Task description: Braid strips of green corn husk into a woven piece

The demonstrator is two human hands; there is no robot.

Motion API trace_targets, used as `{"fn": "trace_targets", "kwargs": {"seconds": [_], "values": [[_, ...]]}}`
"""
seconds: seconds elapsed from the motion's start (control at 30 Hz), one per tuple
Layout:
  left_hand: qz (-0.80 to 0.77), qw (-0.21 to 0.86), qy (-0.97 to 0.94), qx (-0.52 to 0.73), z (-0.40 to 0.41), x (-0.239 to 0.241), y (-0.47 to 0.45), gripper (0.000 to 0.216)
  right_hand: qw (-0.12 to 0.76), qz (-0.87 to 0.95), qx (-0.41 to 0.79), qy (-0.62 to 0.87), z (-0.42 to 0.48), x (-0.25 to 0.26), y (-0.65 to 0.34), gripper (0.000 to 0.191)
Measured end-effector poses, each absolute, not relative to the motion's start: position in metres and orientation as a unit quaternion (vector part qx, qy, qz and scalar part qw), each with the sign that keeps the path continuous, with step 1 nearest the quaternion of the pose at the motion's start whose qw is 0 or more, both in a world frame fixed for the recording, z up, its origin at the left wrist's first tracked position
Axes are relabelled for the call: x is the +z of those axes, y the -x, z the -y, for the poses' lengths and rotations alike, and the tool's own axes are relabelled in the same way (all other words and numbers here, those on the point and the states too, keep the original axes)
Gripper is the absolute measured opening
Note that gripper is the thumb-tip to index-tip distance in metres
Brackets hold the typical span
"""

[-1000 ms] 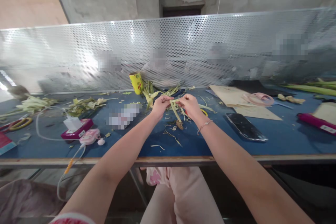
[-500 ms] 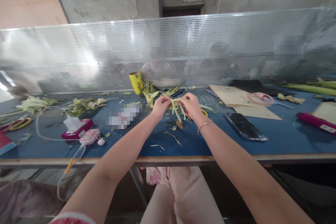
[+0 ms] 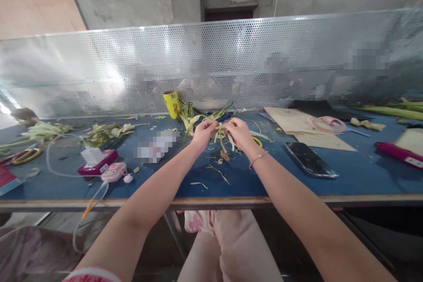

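Over the middle of the blue table, my left hand point(image 3: 205, 135) and my right hand point(image 3: 238, 132) meet with fingers pinched on pale green leaf strips point(image 3: 222, 137). The strips look like corn husk, and several ends dangle below my fingers. How the strips cross between the fingertips is too small to make out. A brownish dry tuft point(image 3: 225, 156) lies just under them. Beyond my hands is a heap of green husk leaves point(image 3: 190, 119). A yellow scissor handle point(image 3: 257, 142) shows partly behind my right hand.
On the right lie a black phone point(image 3: 310, 160), brown paper sheets point(image 3: 287, 120) and a pink tape roll point(image 3: 327, 124). To the left are a white charger point(image 3: 91, 155), a pink case point(image 3: 114, 172) and husk piles point(image 3: 107, 134). A yellow tube point(image 3: 172, 105) stands before the perforated metal screen point(image 3: 211, 53).
Both hands stay at the same place with small finger movements. The dangling strip ends have shifted, and the fingertips sit slightly closer together.
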State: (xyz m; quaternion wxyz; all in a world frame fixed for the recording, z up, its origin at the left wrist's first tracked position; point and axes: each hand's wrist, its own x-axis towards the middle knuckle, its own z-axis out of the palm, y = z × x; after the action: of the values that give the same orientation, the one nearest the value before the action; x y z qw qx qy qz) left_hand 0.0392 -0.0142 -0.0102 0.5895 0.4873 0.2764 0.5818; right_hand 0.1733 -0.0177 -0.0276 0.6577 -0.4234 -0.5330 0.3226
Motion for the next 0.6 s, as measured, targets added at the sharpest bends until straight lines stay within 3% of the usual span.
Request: {"fn": "trace_targets", "kwargs": {"seconds": [0.2,0.6], "values": [[-0.302,0.594,-0.475,0.575,0.0139,-0.0121,-0.0387,0.025,0.654,0.515,0.386,0.398,0.0232,-0.0246,-0.1709,0.03],[-0.351,0.588,-0.5,0.53,0.0204,-0.0108,-0.0438,0.018,0.637,0.548,0.358,0.407,0.0181,-0.028,-0.1723,0.031]]}}
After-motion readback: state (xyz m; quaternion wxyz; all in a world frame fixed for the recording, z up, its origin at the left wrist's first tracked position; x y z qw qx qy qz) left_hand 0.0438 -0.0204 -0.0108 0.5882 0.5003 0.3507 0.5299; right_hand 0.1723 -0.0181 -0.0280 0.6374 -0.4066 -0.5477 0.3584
